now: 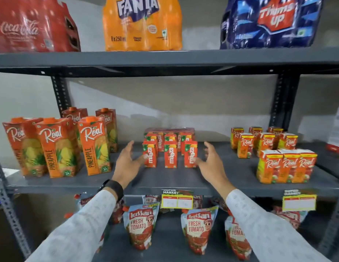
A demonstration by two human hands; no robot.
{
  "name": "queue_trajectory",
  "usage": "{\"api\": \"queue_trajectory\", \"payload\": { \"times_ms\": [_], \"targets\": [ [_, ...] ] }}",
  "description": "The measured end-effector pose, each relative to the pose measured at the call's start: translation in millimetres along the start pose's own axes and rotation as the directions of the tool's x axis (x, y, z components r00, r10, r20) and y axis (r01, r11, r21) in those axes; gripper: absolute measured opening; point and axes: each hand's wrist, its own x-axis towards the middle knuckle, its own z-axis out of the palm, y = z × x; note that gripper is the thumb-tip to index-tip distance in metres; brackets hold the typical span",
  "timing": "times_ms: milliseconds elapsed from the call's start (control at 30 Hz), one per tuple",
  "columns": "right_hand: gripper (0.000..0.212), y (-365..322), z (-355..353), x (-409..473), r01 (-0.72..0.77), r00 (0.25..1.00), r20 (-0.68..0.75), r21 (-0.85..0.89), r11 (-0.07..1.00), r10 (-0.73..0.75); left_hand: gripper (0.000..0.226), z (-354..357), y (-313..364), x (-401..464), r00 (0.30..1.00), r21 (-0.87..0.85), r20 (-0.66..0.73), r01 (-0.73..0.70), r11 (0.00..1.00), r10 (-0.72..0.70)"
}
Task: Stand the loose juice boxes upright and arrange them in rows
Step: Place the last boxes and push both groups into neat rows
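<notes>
shelf unit (165, 59): grey metal rack, three levels showing
top level: Coca-Cola pack (32, 25), Fanta pack (142, 23), Thums Up pack (270, 21) sitting side by side
pineapple cartons (61, 146): standing upright at left of middle shelf
small Real boxes (286, 165): standing in rows at right of middle shelf
Maaza juice boxes (170, 155): standing upright mid-shelf, three columns, rows running back
ketchup pouches (140, 227): sitting on bottom level
left hand (127, 163): fingers spread, gripping nothing, thumb touching left front box
right hand (208, 165): spread, gripping nothing, fingertips against right front box
price tags (177, 199): hanging on shelf edge
</notes>
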Motion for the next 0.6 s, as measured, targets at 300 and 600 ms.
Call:
{"api": "queue_trajectory", "payload": {
  "times_ms": [300,600],
  "targets": [
    [0.041,10.3,23.6,30.1,-0.029,0.999,0.048,0.127,0.991,0.024,0.041,12.0,-20.0,42.3,0.958,-0.274,0.286,0.051,0.960,0.031],
    [0.037,3.0,34.0,25.7,0.023,0.993,0.116,0.108,0.994,-0.036,0.036,28.6,-18.4,42.2,0.943,-0.329,0.330,0.088,0.940,0.027]
  ]
}}
